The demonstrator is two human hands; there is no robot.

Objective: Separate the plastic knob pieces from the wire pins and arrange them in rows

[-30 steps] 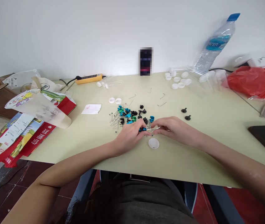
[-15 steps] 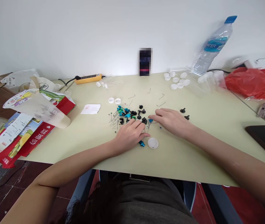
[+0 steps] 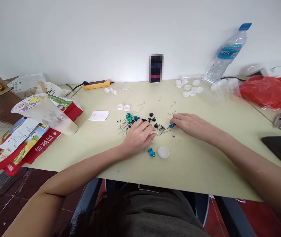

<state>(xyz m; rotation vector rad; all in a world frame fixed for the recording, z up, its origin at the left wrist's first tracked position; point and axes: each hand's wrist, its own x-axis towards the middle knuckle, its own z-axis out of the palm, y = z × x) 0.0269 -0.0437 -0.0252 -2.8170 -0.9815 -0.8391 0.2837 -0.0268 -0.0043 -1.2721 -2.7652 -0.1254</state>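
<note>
My left hand (image 3: 138, 136) rests palm down over the near right of a pile of small parts. Its fingers are bent and the thumb stands a little apart; what lies under the palm is hidden. At the fingertips of my right hand (image 3: 188, 124) is a small blue metal part (image 3: 171, 125), pinched at the pile's right edge. Blue and green pieces (image 3: 129, 117), black round-headed screws (image 3: 154, 119) and thin metal hex keys (image 3: 123, 125) make up the pile. A separate blue metal fitting (image 3: 151, 152) lies nearer me, beside a white round cap (image 3: 163, 152).
Loose hex keys (image 3: 172, 112) and white caps (image 3: 192, 90) lie farther back. A phone (image 3: 156, 67) leans on the wall, near a water bottle (image 3: 229, 51) and a yellow power strip (image 3: 96, 84). Leftward are a plastic cup (image 3: 48, 115) and red bag (image 3: 41, 141); rightward, a dark device (image 3: 278, 149).
My right hand has shifted right, and the blue part at its fingertips has come along, away from the pile. My left hand has moved slightly, uncovering more of the blue fitting near me.
</note>
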